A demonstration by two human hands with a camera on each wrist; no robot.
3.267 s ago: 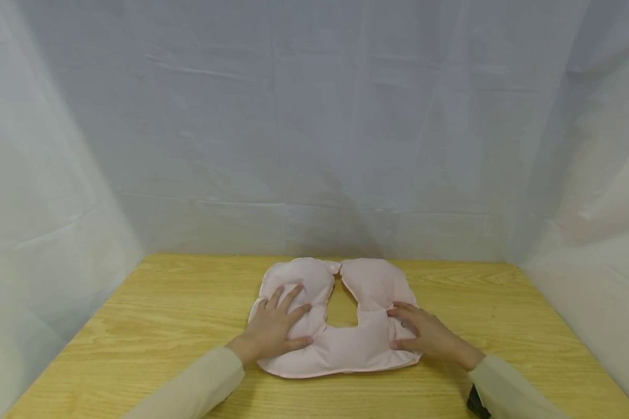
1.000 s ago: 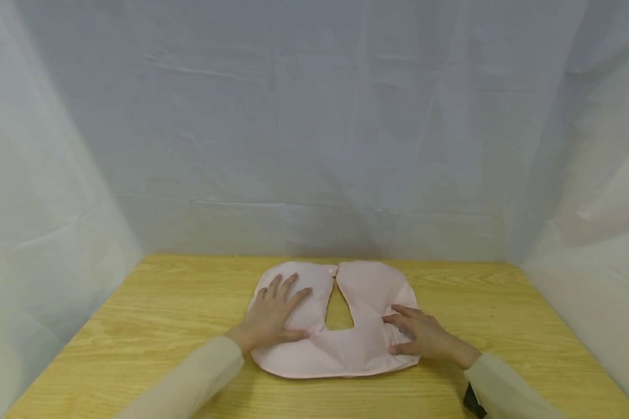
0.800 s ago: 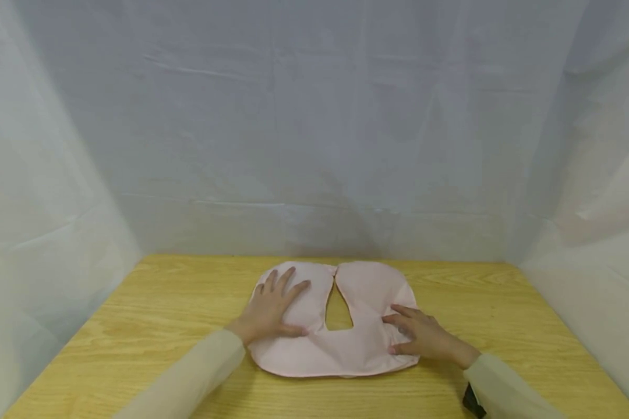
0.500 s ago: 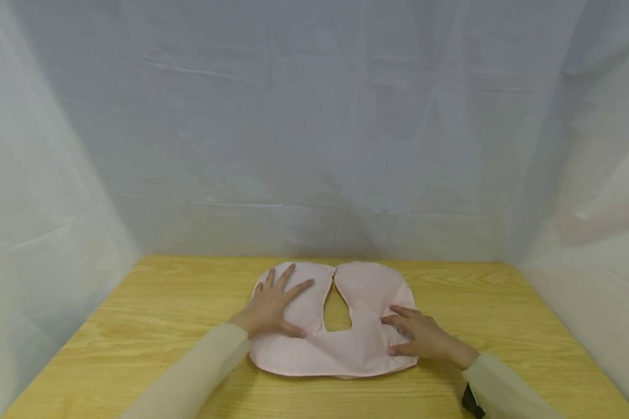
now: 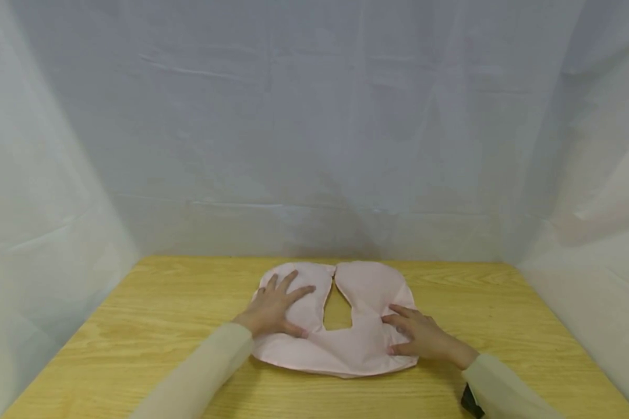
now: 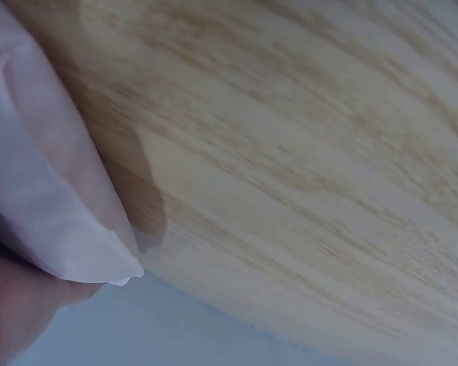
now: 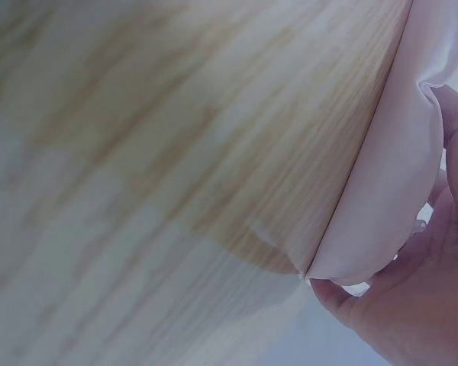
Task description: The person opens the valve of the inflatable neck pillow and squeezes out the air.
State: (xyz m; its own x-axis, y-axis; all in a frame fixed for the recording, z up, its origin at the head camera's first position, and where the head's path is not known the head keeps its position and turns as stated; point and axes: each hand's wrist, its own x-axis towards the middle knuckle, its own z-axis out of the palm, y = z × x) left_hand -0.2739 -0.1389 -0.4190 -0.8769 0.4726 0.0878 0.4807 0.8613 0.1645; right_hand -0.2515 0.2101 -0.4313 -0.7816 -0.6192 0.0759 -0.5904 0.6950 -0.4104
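Note:
A pale pink, U-shaped inflatable neck pillow [image 5: 340, 352] lies on the wooden table, its two arms pointing away from me and nearly meeting at the far end. It looks flattish and wrinkled. My left hand [image 5: 274, 306] presses on its left arm, palm down with the fingers spread. At the right side, the fingers and thumb of my right hand [image 5: 421, 336] are bent and grip the pillow's fabric. A small clear piece [image 7: 420, 226], perhaps the air valve, shows among those fingers in the right wrist view. The left wrist view shows the pillow's edge [image 6: 53, 175] beside part of my hand.
The light wooden table [image 5: 162, 314] extends to both sides of the pillow. White sheeting [image 5: 314, 128] hangs behind the table and on its left and right. A small black item [image 5: 472, 401] sits under my right cuff.
Since the earliest frame, the pillow has grown flatter and its middle opening narrower. My left hand has shifted slightly over the left arm, spread throughout. My right hand has barely moved.

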